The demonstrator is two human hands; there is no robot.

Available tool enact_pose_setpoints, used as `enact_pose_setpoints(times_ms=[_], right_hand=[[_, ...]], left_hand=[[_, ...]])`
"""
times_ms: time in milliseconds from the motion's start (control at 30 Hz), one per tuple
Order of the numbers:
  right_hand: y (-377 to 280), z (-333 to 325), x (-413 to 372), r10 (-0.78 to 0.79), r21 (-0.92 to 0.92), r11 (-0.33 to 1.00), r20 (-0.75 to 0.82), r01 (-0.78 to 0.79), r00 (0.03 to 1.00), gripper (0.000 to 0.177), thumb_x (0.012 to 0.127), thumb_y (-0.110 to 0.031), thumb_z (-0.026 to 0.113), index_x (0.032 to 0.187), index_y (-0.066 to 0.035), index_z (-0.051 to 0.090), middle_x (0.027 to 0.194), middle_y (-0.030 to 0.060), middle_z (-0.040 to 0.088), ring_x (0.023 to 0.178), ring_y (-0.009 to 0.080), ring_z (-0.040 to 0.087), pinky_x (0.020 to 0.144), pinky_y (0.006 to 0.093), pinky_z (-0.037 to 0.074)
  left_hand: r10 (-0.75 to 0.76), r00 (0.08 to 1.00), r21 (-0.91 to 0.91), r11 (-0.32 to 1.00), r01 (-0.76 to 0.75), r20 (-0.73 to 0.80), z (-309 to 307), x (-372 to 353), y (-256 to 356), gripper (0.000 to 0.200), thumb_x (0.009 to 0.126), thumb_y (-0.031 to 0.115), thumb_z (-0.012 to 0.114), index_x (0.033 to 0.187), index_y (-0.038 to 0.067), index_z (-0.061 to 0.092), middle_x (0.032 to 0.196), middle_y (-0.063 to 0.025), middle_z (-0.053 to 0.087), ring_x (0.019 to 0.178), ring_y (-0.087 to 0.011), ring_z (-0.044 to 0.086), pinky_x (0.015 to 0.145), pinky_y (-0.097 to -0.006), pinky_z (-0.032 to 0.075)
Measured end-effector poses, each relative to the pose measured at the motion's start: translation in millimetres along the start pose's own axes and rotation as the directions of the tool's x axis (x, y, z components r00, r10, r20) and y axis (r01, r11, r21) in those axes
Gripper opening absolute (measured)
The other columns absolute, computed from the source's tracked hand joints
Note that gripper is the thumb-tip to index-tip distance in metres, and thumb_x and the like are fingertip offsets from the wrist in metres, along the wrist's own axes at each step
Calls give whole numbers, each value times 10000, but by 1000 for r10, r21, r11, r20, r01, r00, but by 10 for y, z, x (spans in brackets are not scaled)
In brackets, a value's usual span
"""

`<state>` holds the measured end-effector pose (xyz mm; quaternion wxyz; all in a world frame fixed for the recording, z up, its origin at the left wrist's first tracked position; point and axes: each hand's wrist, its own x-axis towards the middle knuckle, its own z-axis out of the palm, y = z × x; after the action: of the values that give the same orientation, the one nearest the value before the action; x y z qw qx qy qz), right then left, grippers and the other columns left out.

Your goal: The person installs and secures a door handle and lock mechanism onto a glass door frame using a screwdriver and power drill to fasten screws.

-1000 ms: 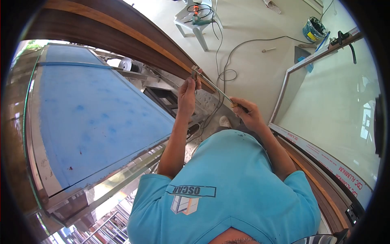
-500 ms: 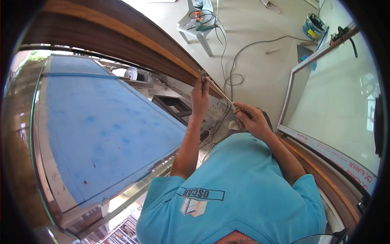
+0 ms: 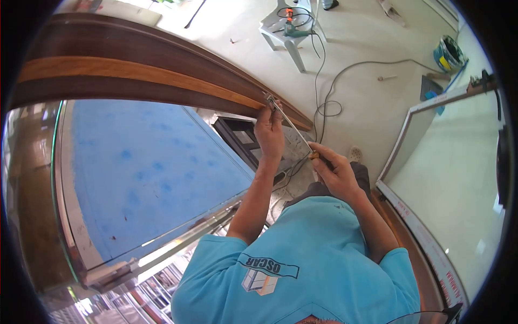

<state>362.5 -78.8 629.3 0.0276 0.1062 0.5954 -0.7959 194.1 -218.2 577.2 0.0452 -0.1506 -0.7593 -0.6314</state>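
Observation:
A long screwdriver with a thin metal shaft and a short amber handle slants between my hands. My right hand is closed around its handle. My left hand is raised at the brown wooden frame, its fingers pinched on a small metal fitting against the frame's edge. The screwdriver's tip reaches that fitting beside my left fingertips. I cannot make out the fitting's exact shape or a screw in it.
A white plastic chair holds a green power drill; its cable loops over the floor. A paint-stained bucket stands at the right. A framed glass panel is at my right, a blue-covered panel at my left.
My view has shifted, so the chair, bucket and cable appear farther right and the wooden frame lower. Both hands keep their hold on the fitting and screwdriver.

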Motion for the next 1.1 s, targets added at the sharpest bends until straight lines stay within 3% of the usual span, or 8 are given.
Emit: enact_pose_setpoints(times_ms=[100, 167, 267, 400, 467, 567, 900, 1100], right_hand=[[-243, -105, 145, -14, -150, 988, 44, 20, 999, 398, 967, -73, 583, 1361, -36, 543, 790, -11, 558, 629, 49, 476, 576, 228, 430], [-275, -152, 186, 19, -120, 993, 57, -12, 998, 397, 972, -70, 575, 1366, -37, 539, 774, -14, 549, 623, 47, 479, 571, 227, 427], [-403, -206, 235, 74, -153, 987, 107, -58, 992, 384, 979, -75, 567, 1360, -31, 542, 766, -19, 544, 612, 42, 481, 558, 221, 421], [-470, -185, 319, 42, -206, 978, 121, -16, 992, 376, 986, -80, 562, 1357, -25, 543, 757, -25, 541, 591, 39, 483, 540, 218, 417], [-455, -197, 348, 19, -208, 978, 129, 8, 991, 374, 989, -84, 561, 1358, -24, 542, 753, -29, 539, 575, 40, 483, 528, 216, 417], [-472, -171, 348, 41, -191, 981, 121, -17, 992, 374, 991, -90, 563, 1359, -30, 544, 753, -28, 540, 578, 41, 485, 529, 213, 417], [-463, -129, 361, 25, -157, 988, 115, -6, 993, 372, 996, -91, 556, 1361, -17, 536, 742, -24, 532, 583, 41, 477, 524, 208, 402], [-523, -47, 323, 57, -139, 989, 102, -43, 993, 377, 1000, -96, 555, 1361, 5, 523, 729, -23, 526, 575, 36, 465, 516, 212, 395]], left_hand=[[-55, 987, 25, 998, 60, -152, 127, 53, 100, 165, 986, 78, 594, 1120, 26, 674, 991, -30, 685, 915, -89, 615, 817, -244, 495], [-103, 972, 180, 973, 142, -209, 181, 55, 209, 159, 981, 98, 605, 1093, 19, 686, 941, -30, 699, 884, -83, 619, 796, -242, 489], [-155, 945, 205, 954, 219, -286, 238, 46, 348, 161, 981, 109, 601, 1077, 17, 692, 941, -46, 711, 875, -102, 644, 791, -251, 491], [-96, 936, 235, 955, 183, -339, 257, 77, 345, 169, 980, 107, 593, 1093, 21, 684, 992, -80, 725, 873, -137, 678, 786, -259, 498], [-52, 929, 249, 957, 152, -368, 267, 78, 216, 186, 967, 252, 609, 1030, 89, 673, 875, -109, 724, 782, -311, 699, 650, -381, 519], [-53, 926, 365, 910, 198, -373, 258, 75, 234, 170, 961, 249, 614, 998, 86, 649, 851, -103, 721, 769, -321, 693, 644, -397, 519], [-38, 931, 331, 929, 167, -362, 278, 112, 257, 144, 944, 209, 638, 1005, 78, 644, 864, -99, 723, 782, -303, 703, 655, -396, 524], [-126, 930, -48, 992, 116, -345, 347, 63, 147, 158, 951, 146, 621, 1061, 32, 628, 896, -142, 693, 767, -205, 685, 683, -330, 505]])
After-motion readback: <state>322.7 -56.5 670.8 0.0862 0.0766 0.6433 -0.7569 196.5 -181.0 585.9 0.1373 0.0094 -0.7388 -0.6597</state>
